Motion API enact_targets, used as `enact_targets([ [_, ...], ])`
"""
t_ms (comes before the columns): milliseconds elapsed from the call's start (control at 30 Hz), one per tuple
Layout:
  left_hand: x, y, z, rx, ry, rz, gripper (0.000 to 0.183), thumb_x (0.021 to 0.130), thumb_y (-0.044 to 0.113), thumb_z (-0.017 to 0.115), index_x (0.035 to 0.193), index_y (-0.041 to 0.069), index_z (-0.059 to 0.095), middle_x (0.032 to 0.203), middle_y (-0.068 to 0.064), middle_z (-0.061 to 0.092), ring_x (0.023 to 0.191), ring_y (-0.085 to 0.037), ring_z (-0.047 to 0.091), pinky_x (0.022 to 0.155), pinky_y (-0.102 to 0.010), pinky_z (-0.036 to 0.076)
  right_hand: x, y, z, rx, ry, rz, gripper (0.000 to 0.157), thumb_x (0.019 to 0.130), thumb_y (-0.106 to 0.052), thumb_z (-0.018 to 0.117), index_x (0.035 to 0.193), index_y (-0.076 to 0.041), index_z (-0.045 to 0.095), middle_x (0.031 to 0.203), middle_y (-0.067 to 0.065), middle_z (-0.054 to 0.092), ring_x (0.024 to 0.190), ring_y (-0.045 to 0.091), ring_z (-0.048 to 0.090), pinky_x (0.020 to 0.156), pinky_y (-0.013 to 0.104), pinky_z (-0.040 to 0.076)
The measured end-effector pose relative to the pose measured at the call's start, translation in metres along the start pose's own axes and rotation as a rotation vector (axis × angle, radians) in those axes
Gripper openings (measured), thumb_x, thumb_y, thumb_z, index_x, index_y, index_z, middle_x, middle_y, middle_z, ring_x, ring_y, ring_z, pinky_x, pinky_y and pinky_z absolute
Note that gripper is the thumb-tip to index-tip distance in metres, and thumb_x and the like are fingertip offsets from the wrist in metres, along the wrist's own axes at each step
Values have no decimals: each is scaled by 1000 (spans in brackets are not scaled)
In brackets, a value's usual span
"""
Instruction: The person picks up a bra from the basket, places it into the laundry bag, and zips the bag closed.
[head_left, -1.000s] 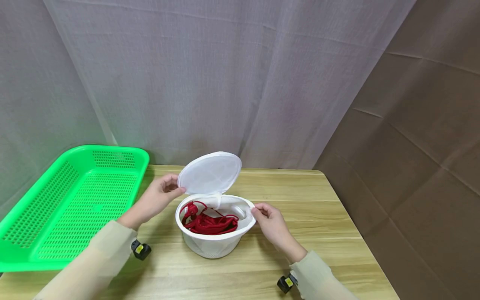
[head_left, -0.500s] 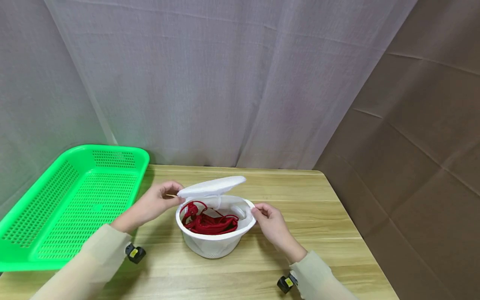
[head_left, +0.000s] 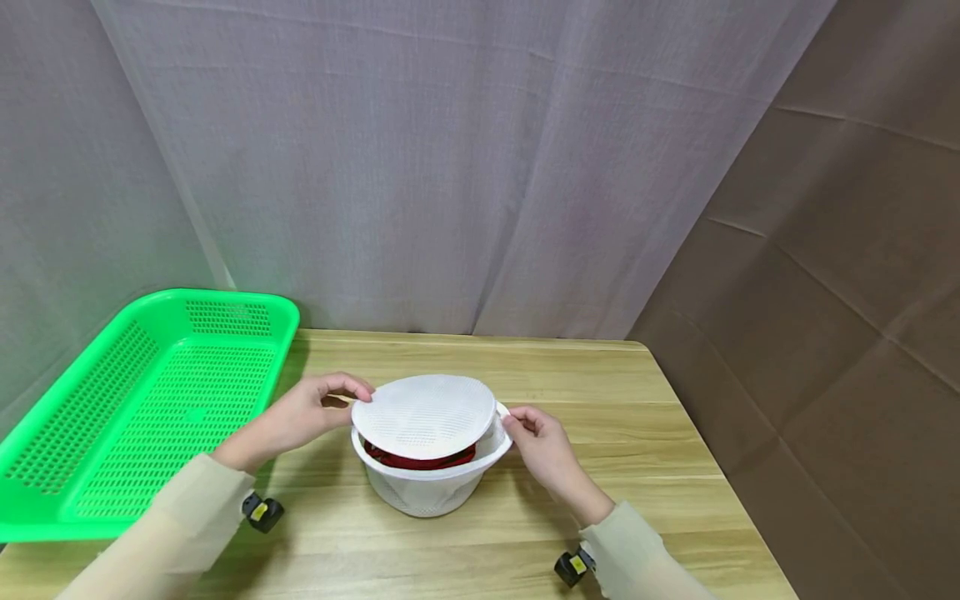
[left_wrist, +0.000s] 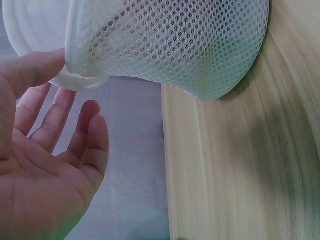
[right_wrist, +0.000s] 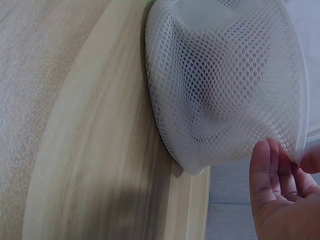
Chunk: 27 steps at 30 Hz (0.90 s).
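A round white mesh laundry bag (head_left: 420, 492) stands on the wooden table, its lid (head_left: 423, 417) tilted over the opening. Under the lid's front edge shows a strip of red garment (head_left: 420, 461); the rest of it is hidden. At the bag's left side, my left hand (head_left: 303, 417) has its fingertips on the lid's edge. The left wrist view shows the thumb against the bag's rim (left_wrist: 74, 35) and two fingers reaching to the lid. My right hand (head_left: 547, 454) pinches the rim on the right side, pulling the mesh to a point, as the right wrist view also shows.
A large green plastic basket (head_left: 281, 333) with perforated walls stands to the left, beyond my left forearm. Grey cloth (head_left: 420, 167) hangs behind the wooden table (head_left: 637, 467), and a brown panel (head_left: 840, 333) borders it on the right.
The lid has swung from upright at the back down and forward over the opening, covering most of the red garment. My left hand has moved slightly down with it; my right hand stays put.
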<state>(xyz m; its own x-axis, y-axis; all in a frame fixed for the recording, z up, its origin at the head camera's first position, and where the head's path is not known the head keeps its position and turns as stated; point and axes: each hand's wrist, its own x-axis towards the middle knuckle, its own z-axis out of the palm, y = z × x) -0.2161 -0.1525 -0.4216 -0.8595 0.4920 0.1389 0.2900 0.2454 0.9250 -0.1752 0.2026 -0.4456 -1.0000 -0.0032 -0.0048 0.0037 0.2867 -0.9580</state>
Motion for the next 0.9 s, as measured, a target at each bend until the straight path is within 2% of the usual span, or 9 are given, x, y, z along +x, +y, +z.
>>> enact_targets([
  [133, -1, 2, 0, 15, -8, 5, 13, 89, 15, 70, 102, 14, 68, 120, -4, 63, 112, -25, 56, 93, -40, 47, 0, 0, 0, -1, 6, 4, 15, 97, -12, 58, 103, -1, 67, 94, 11, 68, 85, 23, 65, 73, 32, 56],
  [367, -2, 5, -1, -61, 8, -42, 22, 91, 1, 59, 112, 6, 65, 122, -7, 62, 115, -28, 56, 91, -32, 48, 1, -1, 1, 0, 20, 18, 14, 97, -11, 59, 103, -1, 67, 92, 11, 67, 84, 22, 65, 71, 30, 56],
  [467, 0, 6, 1, -54, 64, -68, 22, 92, 4, 59, 113, 6, 64, 117, -7, 64, 112, -27, 57, 91, -37, 47, 1, -1, 2, 9, 25, 24, 14, 97, -10, 58, 103, -1, 67, 92, 11, 67, 84, 21, 65, 71, 30, 56],
  [600, 5, 5, 6, -25, 132, -108, 24, 94, 17, 63, 115, 6, 63, 111, -7, 65, 103, -24, 60, 86, -41, 49, 1, 0, 2, 15, 26, 17, 15, 97, -10, 58, 104, 1, 66, 94, 12, 67, 84, 21, 65, 72, 31, 56],
  [767, 8, 2, 13, -23, 129, -163, 31, 95, 28, 63, 118, 7, 61, 111, -8, 64, 98, -23, 60, 82, -40, 51, 1, -1, 2, 27, 21, 17, 19, 98, -14, 57, 107, 0, 67, 97, 11, 67, 87, 21, 65, 74, 30, 56],
  [900, 8, 3, 19, -10, 131, -175, 29, 96, 25, 62, 118, 7, 61, 109, -8, 64, 95, -24, 60, 80, -42, 51, -1, -2, 0, 34, 12, 20, 24, 99, -19, 56, 109, -1, 68, 98, 11, 68, 89, 22, 65, 75, 30, 55],
])
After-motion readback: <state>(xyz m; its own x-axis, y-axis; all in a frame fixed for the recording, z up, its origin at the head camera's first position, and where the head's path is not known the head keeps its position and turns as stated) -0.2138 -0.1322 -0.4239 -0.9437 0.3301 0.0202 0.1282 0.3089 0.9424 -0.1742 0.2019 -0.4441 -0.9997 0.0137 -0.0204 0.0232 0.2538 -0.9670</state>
